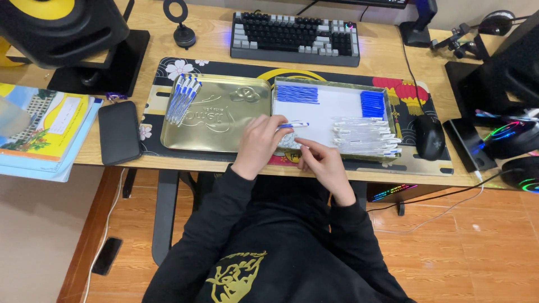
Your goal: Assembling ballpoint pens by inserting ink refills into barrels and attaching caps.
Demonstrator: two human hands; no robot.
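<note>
Observed from the head view: the left hand (pixel 259 141) is closed on a blue-and-white pen (pixel 293 125), held level over the near left corner of the open tin tray (pixel 348 85); the right hand (pixel 324 163) rests at the tray's near edge, fingers curled, and whether they pinch a small part cannot be told from this angle. Inside the tray: a bundle of blue refills (pixel 297 93) at the far left, blue caps (pixel 372 103) at the far right, a row of clear pen barrels (pixel 365 136) along the right side. Finished pens (pixel 183 97) lie heaped on the gold tin lid (pixel 224 120) just left of the tray, on the table (pixel 387 62).

Judgement: the pen appears mid-assembly; good practice would be to keep it steady and level in the left hand, bring the mating part in along the pen's axis, press until seated without bending, and work above the tray so a dropped piece stays contained.
</note>
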